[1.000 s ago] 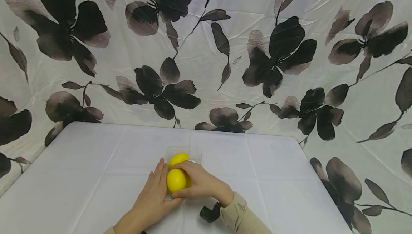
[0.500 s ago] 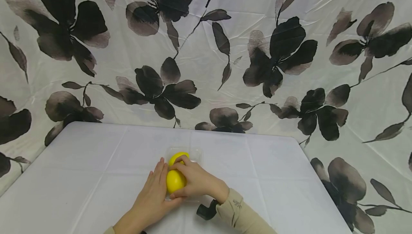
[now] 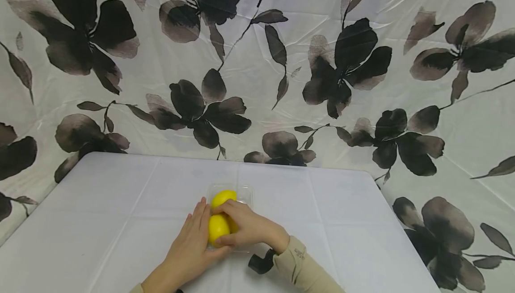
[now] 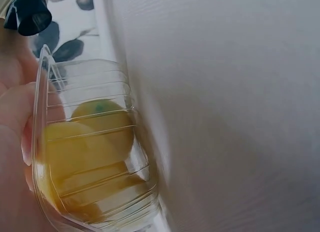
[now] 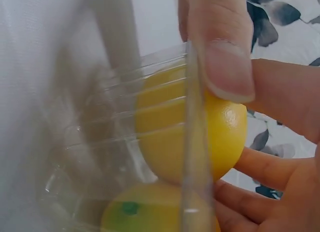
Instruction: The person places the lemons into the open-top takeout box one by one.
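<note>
A clear plastic container [image 3: 246, 192] with ribbed walls stands on the table, with yellow lemons in it. My right hand [image 3: 253, 225] holds the front lemon [image 3: 218, 229] between thumb and fingers. In the right wrist view this lemon [image 5: 227, 137] sits partly below the rim, the thumb pressed on it. Another lemon [image 3: 223, 197] lies at the back left of the container, and a yellow patch shows beneath the right hand. Beside it in the right wrist view is a lemon with a green tip [image 5: 155, 207]. My left hand [image 3: 191, 244] rests with straight fingers along the container's left side, thumb across its front.
A white cloth covers the table [image 3: 120, 221]; its far edge meets a hanging floral cloth [image 3: 257, 69]. A black wrist camera [image 3: 261, 261] sits below the right sleeve [image 3: 303, 261], close to the container's front right.
The front lemon has shifted slightly toward me and looks lower in the container. My right index finger lifted, then came down again. The left hand stays where it was.
</note>
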### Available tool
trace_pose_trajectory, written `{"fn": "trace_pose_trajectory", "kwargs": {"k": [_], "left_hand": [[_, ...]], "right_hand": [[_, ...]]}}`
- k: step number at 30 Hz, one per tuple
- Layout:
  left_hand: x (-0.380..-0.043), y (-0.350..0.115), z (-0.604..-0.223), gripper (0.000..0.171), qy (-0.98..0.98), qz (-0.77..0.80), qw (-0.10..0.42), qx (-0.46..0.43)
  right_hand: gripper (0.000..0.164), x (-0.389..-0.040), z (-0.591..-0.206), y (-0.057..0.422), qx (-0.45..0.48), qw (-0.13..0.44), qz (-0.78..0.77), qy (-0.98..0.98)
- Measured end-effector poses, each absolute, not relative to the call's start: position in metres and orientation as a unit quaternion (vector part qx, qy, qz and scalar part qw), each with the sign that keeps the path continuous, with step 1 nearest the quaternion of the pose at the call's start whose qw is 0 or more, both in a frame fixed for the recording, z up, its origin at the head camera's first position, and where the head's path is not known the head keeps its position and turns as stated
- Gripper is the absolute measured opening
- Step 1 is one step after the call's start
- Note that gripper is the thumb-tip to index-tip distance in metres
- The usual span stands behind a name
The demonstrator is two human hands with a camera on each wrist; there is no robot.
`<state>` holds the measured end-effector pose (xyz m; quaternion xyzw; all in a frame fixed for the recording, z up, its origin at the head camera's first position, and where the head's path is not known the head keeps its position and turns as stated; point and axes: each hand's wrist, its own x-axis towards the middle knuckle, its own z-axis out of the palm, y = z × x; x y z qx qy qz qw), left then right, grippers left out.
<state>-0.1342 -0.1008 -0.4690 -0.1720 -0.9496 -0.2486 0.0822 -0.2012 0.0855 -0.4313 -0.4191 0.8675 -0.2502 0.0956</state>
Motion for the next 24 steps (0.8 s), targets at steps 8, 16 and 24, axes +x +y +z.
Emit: {"fn": "trace_pose_trajectory", "kwargs": {"k": [8,16,24], "left_hand": [[-0.1298,-0.1063,-0.4708,0.111,-0.944,-0.261,0.076,-0.185],[-0.1311,-0.1049,-0.4732,0.116,-0.944,-0.262,0.08,-0.183],[-0.13,-0.1017,-0.4696,0.118,-0.949,-0.253,0.082,-0.17]], "right_hand": [[0.053,-0.1922,-0.4346,0.0809,-0.404,0.071,-0.247,0.878],[0.054,-0.1962,-0.4389,0.0848,-0.449,0.033,-0.227,0.863],[0.055,-0.1991,-0.4415,0.0879,-0.457,0.028,-0.226,0.86]]}}
